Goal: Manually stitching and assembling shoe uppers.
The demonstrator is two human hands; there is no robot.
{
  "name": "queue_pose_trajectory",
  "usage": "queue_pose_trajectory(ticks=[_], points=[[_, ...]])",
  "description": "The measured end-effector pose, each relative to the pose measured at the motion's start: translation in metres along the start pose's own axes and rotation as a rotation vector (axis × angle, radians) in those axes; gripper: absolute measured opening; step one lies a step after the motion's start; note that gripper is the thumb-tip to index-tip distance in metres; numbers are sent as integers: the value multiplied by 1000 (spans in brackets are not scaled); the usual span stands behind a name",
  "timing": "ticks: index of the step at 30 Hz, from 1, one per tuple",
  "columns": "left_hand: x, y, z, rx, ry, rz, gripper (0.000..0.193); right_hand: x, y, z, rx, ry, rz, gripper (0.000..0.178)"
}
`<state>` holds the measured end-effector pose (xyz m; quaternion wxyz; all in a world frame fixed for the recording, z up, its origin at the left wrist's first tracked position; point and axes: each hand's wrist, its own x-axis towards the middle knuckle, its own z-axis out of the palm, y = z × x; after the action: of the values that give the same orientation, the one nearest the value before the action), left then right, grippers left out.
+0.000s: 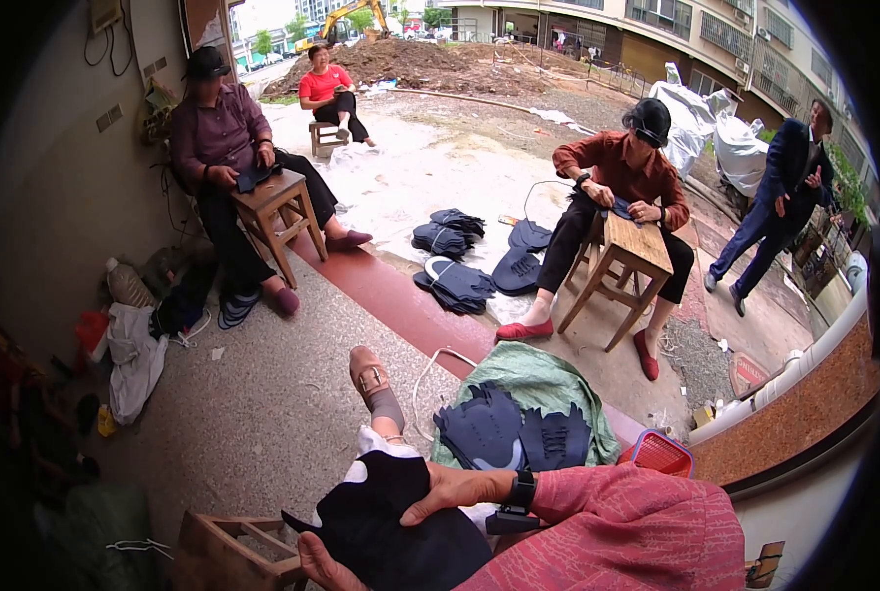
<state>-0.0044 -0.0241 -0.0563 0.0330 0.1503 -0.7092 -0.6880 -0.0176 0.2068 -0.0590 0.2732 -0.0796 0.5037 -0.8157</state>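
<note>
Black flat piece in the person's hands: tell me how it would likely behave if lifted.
The black piece is probably light, as it looks thin. Its broad, flat shape makes rolling unlikely. Its matte face suggests it may not be very slippery.

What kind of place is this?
Maybe an open workspace near a building site: wooden stools serve as worktables, dark cut pieces lie stacked, and an excavator stands by a dirt mound.

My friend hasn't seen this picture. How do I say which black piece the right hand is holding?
Find the crinkled green sheet on the ground. Below it in the picture, a red patterned sleeve leads left to the right hand, which holds the black piece. Unlike the dark pieces piled on the sheet, this one is up in the hand.
</note>
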Motion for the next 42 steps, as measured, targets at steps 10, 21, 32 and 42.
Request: queue_pose_trajectory(ticks=[10,21,32,42], points=[[-3,7,2,60,16,10,57,-2,-1,2,-21,4,-35,56],[-4,8,3,55,21,23,54,-4,-3,2,-52,3,-26,56],[-1,0,1,1,11,28,53,-2,1,1,-25,21,-34,61],[1,-7,3,-230,42,-44,48,-3,0,3,-31,23,-62,55]])
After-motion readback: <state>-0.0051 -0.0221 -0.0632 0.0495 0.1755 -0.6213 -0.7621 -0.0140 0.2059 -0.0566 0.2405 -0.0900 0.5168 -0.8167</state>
